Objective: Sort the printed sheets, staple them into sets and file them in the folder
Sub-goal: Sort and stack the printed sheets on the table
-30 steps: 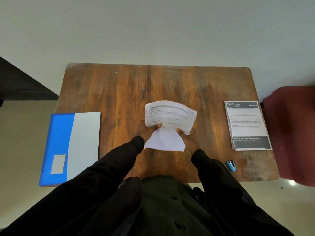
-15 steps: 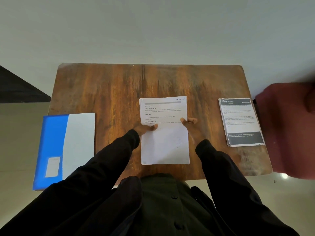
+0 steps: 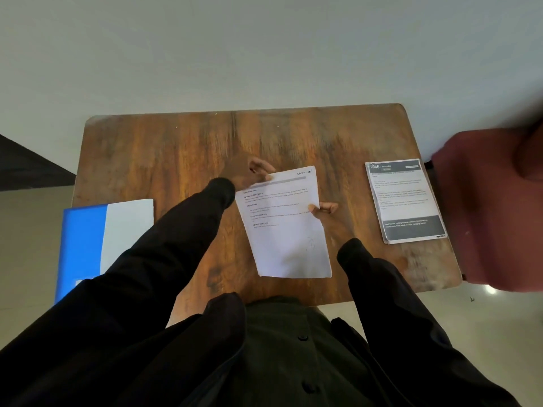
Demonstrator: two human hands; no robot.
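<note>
A thin stack of white printed sheets (image 3: 289, 230) lies flat in the middle of the wooden table (image 3: 182, 148), turned slightly off square. My left hand (image 3: 255, 173) pinches its top left corner. My right hand (image 3: 323, 210) holds its right edge about halfway down, thumb on top of the paper. A second printed set (image 3: 404, 198), with dark header and footer bands, lies near the table's right edge. A blue and white folder (image 3: 102, 239) lies shut at the table's left side, hanging over the edge. No stapler shows in this view.
A dark red chair or cushion (image 3: 496, 210) stands close against the table's right side. A pale wall runs behind the table. My black sleeves and body cover the table's near edge.
The curled sheets were laid flat on the table. My left hand then moved from the sheets' left edge up to the top left corner. The sheets have turned a little.
</note>
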